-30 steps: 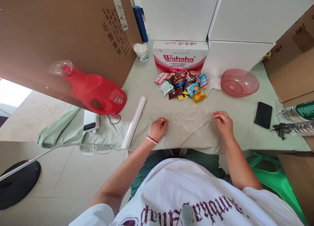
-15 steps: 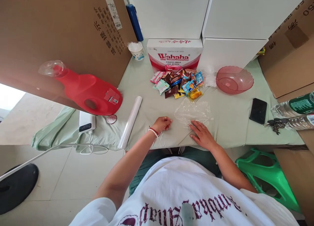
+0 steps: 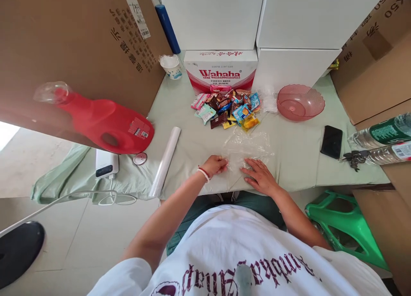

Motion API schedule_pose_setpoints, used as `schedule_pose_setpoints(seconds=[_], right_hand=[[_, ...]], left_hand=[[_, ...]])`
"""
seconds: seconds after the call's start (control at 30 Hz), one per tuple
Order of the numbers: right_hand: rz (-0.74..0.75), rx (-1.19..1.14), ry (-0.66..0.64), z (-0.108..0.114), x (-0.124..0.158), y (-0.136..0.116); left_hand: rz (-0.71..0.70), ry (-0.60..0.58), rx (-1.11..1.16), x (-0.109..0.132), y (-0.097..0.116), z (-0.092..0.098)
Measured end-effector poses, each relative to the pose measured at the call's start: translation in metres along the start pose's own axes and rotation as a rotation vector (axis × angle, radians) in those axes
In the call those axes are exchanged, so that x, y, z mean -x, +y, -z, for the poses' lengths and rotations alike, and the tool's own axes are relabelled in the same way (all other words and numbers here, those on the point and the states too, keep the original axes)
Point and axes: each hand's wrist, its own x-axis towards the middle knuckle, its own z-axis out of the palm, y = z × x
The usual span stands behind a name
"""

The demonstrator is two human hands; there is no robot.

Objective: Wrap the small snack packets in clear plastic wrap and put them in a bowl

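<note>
A sheet of clear plastic film [image 3: 248, 145] lies crumpled on the pale green tablecloth [image 3: 298, 150] in front of me. My left hand [image 3: 217, 164] is curled, its fingertips pinching the film's near left edge. My right hand [image 3: 258, 175] lies flat with fingers spread on the film's near right part. Behind the film sits a pile of wrapped snacks [image 3: 227, 109]. A roll of clear film [image 3: 165, 161] lies to the left of my left hand.
A pink plastic bowl [image 3: 300, 102] stands at the right, a Wahaha carton [image 3: 221, 71] behind the snacks. A red jug [image 3: 102, 125], a power bank [image 3: 106, 164] and a paper cup [image 3: 170, 66] are left. A black phone [image 3: 332, 141], keys [image 3: 353, 158] and water bottles [image 3: 382, 133] lie right.
My right hand came down from holding the film up and now presses it flat, nearer my left hand. The left hand closed on the film's edge. The view has shifted slightly.
</note>
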Motion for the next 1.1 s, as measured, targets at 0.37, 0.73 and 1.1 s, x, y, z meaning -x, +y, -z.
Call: schedule_pose_setpoints(seconds=[0.37, 0.73, 1.1], right_hand=[[0.084, -0.121, -0.076, 0.004, -0.001, 0.010], [0.097, -0.046, -0.044, 0.002, -0.001, 0.007], [0.094, -0.045, 0.046, -0.017, 0.003, 0.020]], left_hand=[[-0.031, 0.292, -0.195, 0.029, -0.011, 0.069], [-0.198, 0.521, -0.582, -0.043, 0.055, -0.008], [-0.572, 0.464, -0.903, 0.020, 0.087, -0.110]])
